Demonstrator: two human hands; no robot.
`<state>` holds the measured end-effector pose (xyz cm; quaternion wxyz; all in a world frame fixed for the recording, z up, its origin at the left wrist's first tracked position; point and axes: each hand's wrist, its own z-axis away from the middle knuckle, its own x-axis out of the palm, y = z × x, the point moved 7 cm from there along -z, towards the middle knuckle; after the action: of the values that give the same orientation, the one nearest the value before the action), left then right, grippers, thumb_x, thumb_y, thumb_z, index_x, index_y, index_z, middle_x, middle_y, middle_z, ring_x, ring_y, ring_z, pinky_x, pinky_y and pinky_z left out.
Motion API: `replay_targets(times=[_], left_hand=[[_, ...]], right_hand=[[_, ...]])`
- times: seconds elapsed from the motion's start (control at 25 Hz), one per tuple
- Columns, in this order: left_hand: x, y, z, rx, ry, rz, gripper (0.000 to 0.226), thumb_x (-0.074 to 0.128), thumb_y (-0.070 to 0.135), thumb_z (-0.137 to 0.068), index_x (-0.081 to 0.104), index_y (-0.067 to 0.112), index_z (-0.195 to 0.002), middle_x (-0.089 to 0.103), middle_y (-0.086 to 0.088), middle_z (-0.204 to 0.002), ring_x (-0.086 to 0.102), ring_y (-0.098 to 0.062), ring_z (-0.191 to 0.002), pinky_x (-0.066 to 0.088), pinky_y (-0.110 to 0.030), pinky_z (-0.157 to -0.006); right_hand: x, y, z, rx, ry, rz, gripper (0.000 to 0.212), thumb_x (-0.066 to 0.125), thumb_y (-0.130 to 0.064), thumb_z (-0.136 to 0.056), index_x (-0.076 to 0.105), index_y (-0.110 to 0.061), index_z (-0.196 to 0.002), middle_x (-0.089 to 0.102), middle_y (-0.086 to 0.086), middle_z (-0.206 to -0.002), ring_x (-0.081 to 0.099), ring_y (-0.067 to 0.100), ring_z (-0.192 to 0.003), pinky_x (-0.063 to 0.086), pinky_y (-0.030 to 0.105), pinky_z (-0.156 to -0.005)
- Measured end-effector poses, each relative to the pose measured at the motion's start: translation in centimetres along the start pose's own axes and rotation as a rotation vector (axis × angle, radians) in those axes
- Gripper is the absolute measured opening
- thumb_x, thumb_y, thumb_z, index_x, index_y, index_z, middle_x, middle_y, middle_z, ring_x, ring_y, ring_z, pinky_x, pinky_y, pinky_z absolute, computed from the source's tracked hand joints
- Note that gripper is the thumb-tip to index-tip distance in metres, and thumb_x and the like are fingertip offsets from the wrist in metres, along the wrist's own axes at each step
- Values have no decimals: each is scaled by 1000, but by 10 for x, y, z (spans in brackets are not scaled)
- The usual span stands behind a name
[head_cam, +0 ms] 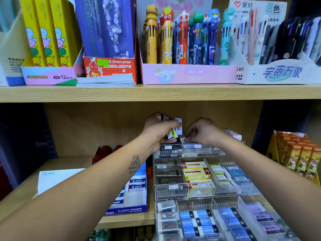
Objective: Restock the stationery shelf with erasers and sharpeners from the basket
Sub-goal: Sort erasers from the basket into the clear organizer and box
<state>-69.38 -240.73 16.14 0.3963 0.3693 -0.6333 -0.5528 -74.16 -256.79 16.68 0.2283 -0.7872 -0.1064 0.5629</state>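
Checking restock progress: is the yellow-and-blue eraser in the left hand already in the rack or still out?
Out. The left hand grips the yellow-and-blue eraser above the top tier of the clear rack.

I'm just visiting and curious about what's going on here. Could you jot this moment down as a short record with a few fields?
Setting: wooden shop shelves stocked with stationery
Left hand: grips several small boxed erasers, one yellow and blue
Right hand: fingers curled at the top tier of the clear tiered rack; what it holds cannot be told
Rack contents: rows of boxed erasers on three tiers
Beside rack: blue Pilot eraser box, to its left
Upper shelf: novelty multicolour pens in a pink tray
Basket: not in view
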Motion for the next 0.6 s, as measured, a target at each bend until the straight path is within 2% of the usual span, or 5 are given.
replay_targets(times=[0.24,0.32,0.4,0.52,0.6], left_hand=[[0,11,10,40,-5,37,35,84,4,-73,62,9,-100,69,-15,-93,69,-27,-75,58,-31,-54],[2,13,16,15,-21,39,34,84,5,-75,64,7,-102,69,-15,-88,69,-25,-69,57,-29,-51],[6,12,21,-27,-42,35,31,82,6,-76,66,4,-102,70,-14,-83,68,-22,-63,56,-27,-48],[12,7,28,-98,-77,64,31,84,11,-75,68,6,-101,72,-11,-78,70,-21,-63,55,-26,-49],[10,5,30,-146,-74,102,37,87,13,-72,68,6,-103,73,-13,-83,71,-24,-69,55,-26,-50]], right_hand=[[-17,-7,16,-20,-9,16,21,67,-12,-91,75,-21,-109,64,-10,-104,61,10,-91,40,2,-61],[-28,-16,28,-65,6,-454,33,65,2,-88,70,-22,-111,70,-5,-106,67,16,-97,50,14,-76],[-23,-30,42,-111,-87,-806,42,74,7,-81,66,-17,-114,73,9,-101,70,21,-92,56,28,-78],[-18,-38,48,-130,-72,-821,42,78,6,-76,66,-12,-112,72,8,-88,69,22,-83,57,31,-77],[-24,-30,48,-72,-9,-862,43,77,8,-75,66,-10,-113,73,10,-91,69,22,-84,56,31,-79]])
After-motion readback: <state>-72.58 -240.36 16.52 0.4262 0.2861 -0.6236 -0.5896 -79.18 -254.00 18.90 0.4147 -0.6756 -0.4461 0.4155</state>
